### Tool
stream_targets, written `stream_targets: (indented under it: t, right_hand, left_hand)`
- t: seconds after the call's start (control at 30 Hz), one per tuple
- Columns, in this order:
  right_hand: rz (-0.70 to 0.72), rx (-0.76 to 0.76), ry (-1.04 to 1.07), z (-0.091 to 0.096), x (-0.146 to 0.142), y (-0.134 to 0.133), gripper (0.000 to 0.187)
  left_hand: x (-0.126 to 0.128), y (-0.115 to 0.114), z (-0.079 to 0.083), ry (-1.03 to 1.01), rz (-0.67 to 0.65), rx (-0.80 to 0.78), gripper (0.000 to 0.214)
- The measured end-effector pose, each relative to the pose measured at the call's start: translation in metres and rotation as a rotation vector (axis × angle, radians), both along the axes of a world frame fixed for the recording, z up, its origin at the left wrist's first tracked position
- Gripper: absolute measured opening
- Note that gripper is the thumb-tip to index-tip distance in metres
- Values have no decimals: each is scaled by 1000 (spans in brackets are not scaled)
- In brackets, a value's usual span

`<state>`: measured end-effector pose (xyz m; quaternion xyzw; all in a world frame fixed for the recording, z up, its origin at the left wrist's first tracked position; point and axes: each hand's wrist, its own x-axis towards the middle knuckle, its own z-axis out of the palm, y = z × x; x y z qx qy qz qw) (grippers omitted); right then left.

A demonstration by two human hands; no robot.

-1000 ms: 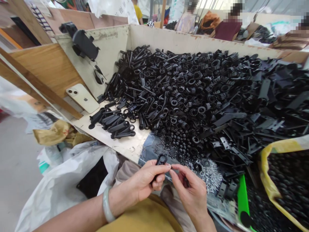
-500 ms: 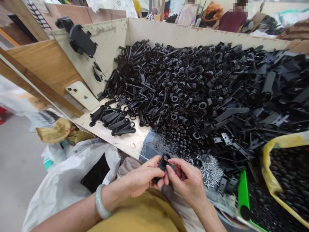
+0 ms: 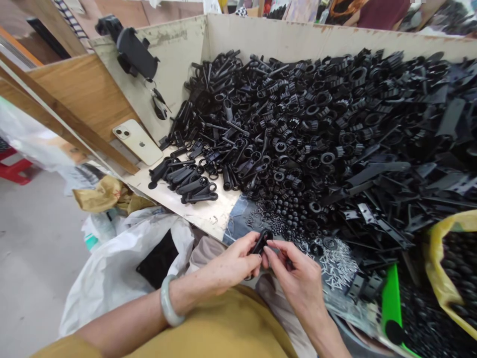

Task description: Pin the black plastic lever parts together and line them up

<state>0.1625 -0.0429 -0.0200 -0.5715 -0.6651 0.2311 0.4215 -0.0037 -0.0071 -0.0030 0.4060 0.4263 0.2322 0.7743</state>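
Observation:
My left hand (image 3: 236,261), a pale bangle on its wrist, is closed around a black plastic part (image 3: 263,241) with a rounded, ring-like end pointing up and away. Against the right side of that part, my right hand (image 3: 298,273) is pinched, thumb and index finger together. Whatever lies between its fingertips is hidden. Just beyond both hands, small black balls (image 3: 292,211) lie on blue denim cloth (image 3: 237,216). A heap of silver screws (image 3: 337,263) spreads to the right of my right hand.
A large heap of black plastic parts (image 3: 298,114) fills the pale-walled bin. Black handle-like pieces (image 3: 192,185) lie at its left, near a white phone (image 3: 137,141). A white sack (image 3: 97,278) stands left, a yellow-rimmed bag (image 3: 437,258) and green strip (image 3: 391,298) right.
The camera view has swung, so the scene sits further right. The black part has turned in my left hand, its open inside showing less. Both hands stay together at it.

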Motion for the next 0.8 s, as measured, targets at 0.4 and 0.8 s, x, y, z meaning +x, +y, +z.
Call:
stream_targets:
  t: [0.4, 0.8]
  right_hand:
    - [7, 181, -142, 1, -4, -4, 19]
    - [35, 36, -37, 1, 6, -3, 27]
  left_hand:
    - [-1, 9, -9, 74, -73, 168, 14]
    - [-1, 13, -19, -27, -32, 120, 24]
